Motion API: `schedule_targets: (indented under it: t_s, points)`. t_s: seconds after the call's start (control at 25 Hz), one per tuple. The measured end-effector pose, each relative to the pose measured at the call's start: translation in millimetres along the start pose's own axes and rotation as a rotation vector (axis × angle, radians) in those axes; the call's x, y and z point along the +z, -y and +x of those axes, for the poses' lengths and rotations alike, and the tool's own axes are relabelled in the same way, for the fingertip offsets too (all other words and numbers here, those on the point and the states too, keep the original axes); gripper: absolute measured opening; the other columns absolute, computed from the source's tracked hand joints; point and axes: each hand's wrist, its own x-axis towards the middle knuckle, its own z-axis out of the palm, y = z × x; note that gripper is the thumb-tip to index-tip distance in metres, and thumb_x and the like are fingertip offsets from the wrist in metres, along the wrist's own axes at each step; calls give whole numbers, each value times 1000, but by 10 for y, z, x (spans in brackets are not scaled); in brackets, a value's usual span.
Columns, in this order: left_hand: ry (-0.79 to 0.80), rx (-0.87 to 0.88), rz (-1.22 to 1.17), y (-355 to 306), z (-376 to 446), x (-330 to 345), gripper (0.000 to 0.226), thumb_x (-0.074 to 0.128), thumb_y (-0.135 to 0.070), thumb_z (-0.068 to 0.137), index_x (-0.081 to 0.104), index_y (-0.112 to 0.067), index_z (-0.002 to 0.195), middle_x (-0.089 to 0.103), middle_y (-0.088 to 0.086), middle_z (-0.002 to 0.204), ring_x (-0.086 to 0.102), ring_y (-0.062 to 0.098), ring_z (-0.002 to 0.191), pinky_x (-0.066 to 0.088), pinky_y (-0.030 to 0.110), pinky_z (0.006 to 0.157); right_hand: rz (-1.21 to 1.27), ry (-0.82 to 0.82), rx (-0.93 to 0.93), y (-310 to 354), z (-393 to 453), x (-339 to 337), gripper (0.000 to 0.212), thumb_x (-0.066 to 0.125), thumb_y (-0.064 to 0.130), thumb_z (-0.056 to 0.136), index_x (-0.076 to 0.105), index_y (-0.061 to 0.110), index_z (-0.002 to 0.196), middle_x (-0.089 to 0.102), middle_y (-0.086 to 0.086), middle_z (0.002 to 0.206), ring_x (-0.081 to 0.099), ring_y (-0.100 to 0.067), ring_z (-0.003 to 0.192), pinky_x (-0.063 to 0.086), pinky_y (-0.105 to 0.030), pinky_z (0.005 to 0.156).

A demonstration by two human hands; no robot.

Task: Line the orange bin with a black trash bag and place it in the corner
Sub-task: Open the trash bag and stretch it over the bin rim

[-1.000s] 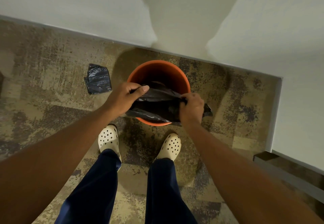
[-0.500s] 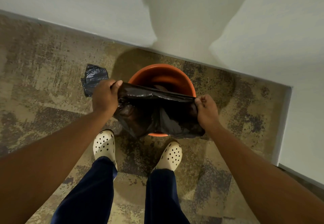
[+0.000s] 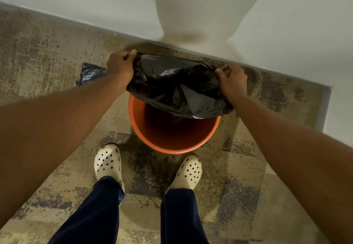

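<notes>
The orange bin point(image 3: 172, 138) stands on the carpet just in front of my feet, its near rim and inside wall showing. A black trash bag point(image 3: 175, 87) is stretched above the bin's far half and hides the far rim. My left hand point(image 3: 121, 68) is shut on the bag's left edge. My right hand point(image 3: 232, 80) is shut on the bag's right edge. Both hands hold the bag up over the bin, with its lower part sagging toward the opening.
A white wall point(image 3: 76, 1) with a baseboard runs behind the bin and meets a second wall point(image 3: 342, 100) at the right, forming a corner. Another folded black bag point(image 3: 89, 75) lies on the carpet to the left. My two cream clogs point(image 3: 108, 162) stand close before the bin.
Both hands have moved the bag away from me, from the near rim toward the bin's far side, and spread it wider. The near part of the bin's inside now shows.
</notes>
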Motion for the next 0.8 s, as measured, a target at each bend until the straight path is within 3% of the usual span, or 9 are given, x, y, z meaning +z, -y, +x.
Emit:
schedule_targets:
  t_s: [0.12, 0.2, 0.28, 0.4, 0.52, 0.56, 0.64, 0.72, 0.8]
  points:
    - [23, -184, -167, -4, 94, 155, 31, 60, -37, 106, 76, -15, 91, 76, 13, 109, 72, 32, 109, 57, 40, 92, 9, -2, 45, 19, 163, 72, 15, 70, 30, 97, 71, 16, 93, 69, -1, 89, 64, -15, 83, 47, -23, 73]
    - [49, -302, -222, 9, 138, 231, 25, 65, -33, 104, 78, -11, 103, 76, 16, 121, 72, 33, 114, 59, 47, 104, -6, 34, 114, -35, 217, 118, 18, 71, 30, 97, 74, 12, 96, 72, -6, 95, 67, -20, 88, 54, -30, 78]
    - [110, -385, -187, 64, 138, 251, 19, 68, -25, 104, 78, -9, 103, 75, 17, 129, 71, 33, 120, 58, 48, 106, -50, 108, 177, -130, 221, 156, 20, 72, 27, 98, 77, 8, 99, 74, -11, 101, 68, -23, 92, 51, -28, 80]
    - [224, -345, -37, 199, 46, 184, 18, 62, -15, 108, 78, -7, 105, 75, 17, 129, 70, 33, 122, 56, 41, 91, -31, 162, 266, -307, 95, 165, 19, 70, 22, 99, 79, 6, 100, 76, -12, 107, 70, -25, 98, 50, -28, 79]
    - [235, -307, -65, 348, -123, 32, 21, 64, -8, 104, 73, -18, 88, 76, 17, 114, 74, 34, 106, 61, 41, 84, 96, 107, 317, -480, -158, 148, 11, 69, 23, 100, 73, 14, 97, 74, -3, 101, 70, -22, 99, 52, -29, 77]
    - [227, -255, -41, 401, -196, -22, 20, 63, -5, 103, 73, -18, 91, 77, 16, 115, 73, 31, 99, 59, 37, 80, 132, 92, 321, -529, -255, 143, 8, 68, 22, 100, 72, 16, 99, 73, -1, 101, 70, -21, 99, 52, -29, 75]
    - [201, 11, 198, 521, -366, -149, 18, 62, -2, 101, 74, -15, 105, 76, 16, 113, 69, 24, 89, 53, 31, 72, 169, 83, 327, -631, -466, 127, 7, 66, 19, 101, 71, 18, 106, 73, 1, 104, 71, -20, 99, 53, -29, 72]
    - [192, 331, 478, 677, -538, -284, 24, 61, 4, 98, 72, -5, 117, 71, 21, 118, 69, 34, 92, 53, 38, 74, 185, 75, 370, -756, -687, 119, 9, 65, 16, 101, 70, 21, 107, 74, 1, 105, 73, -21, 97, 54, -29, 67]
    - [217, 535, 596, 811, -699, -394, 39, 60, 10, 94, 61, 0, 131, 60, 26, 129, 68, 44, 97, 54, 48, 77, 262, 70, 447, -872, -908, 131, 13, 66, 9, 100, 68, 20, 107, 74, -2, 109, 75, -24, 95, 61, -30, 64]
